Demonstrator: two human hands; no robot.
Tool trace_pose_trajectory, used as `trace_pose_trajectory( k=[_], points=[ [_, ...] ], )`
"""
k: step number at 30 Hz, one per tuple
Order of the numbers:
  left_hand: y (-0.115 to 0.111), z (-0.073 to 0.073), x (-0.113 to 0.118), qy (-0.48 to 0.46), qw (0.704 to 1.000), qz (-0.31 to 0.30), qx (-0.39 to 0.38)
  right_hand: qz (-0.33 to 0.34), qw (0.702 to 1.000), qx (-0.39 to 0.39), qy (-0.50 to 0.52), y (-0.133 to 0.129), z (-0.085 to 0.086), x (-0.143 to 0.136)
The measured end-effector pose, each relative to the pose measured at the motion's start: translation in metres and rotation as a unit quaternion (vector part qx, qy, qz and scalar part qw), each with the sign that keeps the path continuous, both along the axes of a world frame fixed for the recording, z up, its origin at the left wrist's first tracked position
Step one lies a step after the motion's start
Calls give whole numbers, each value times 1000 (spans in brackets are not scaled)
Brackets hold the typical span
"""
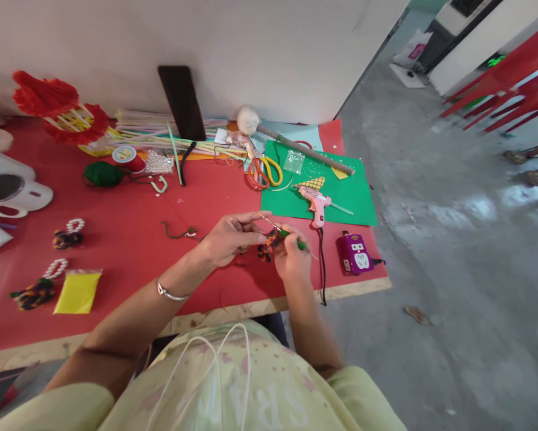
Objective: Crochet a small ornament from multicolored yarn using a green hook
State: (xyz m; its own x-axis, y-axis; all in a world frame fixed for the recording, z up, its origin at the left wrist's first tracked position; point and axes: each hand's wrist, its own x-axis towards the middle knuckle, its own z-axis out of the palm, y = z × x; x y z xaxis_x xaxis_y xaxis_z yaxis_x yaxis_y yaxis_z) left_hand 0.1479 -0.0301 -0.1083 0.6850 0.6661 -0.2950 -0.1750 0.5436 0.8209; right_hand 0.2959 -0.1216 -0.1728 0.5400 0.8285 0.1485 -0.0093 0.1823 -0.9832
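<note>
My right hand [295, 261] is closed around a crochet hook with a green handle [301, 244], its thin metal shaft pointing up and left toward my left fingertips. My left hand [227, 240] pinches a small crocheted piece [264, 251] in dark, orange and yellow yarn, which hangs between both hands above the red table covering. Fingers hide part of the piece, and I cannot tell whether the hook's tip is in a loop. A dark green strand of yarn [179, 230] lies left of my left hand.
A pink glue gun [317, 206] lies on green paper [354, 191], near scissors [257, 173] and a stick [305, 149]. A purple power socket [357, 254] sits at the right edge. Leftward are green yarn [102, 173], two beaded yarn pieces [67, 238], a yellow packet [78, 292] and a mug [21, 194]. A phone [182, 103] leans on the wall.
</note>
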Motion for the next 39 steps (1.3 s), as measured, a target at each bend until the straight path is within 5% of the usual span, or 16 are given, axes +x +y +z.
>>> trace_pose_trajectory(
  k=[4,9,13,26,33,39],
  points=[
    [7,5,-9,34,999,-17,31,99,989,9,107,5,12,25],
    [9,10,-11,58,996,-43,54,210,975,-37,61,3,37,59],
    [10,12,-11,64,994,-44,76,264,962,-58,38,6,40,72],
    [7,15,-7,130,972,-8,195,304,949,-80,-29,6,54,86],
    [5,16,-3,86,984,-41,152,256,961,-76,72,8,44,77],
    [-4,11,9,75,990,7,122,254,956,-69,129,18,46,67]
  ],
)
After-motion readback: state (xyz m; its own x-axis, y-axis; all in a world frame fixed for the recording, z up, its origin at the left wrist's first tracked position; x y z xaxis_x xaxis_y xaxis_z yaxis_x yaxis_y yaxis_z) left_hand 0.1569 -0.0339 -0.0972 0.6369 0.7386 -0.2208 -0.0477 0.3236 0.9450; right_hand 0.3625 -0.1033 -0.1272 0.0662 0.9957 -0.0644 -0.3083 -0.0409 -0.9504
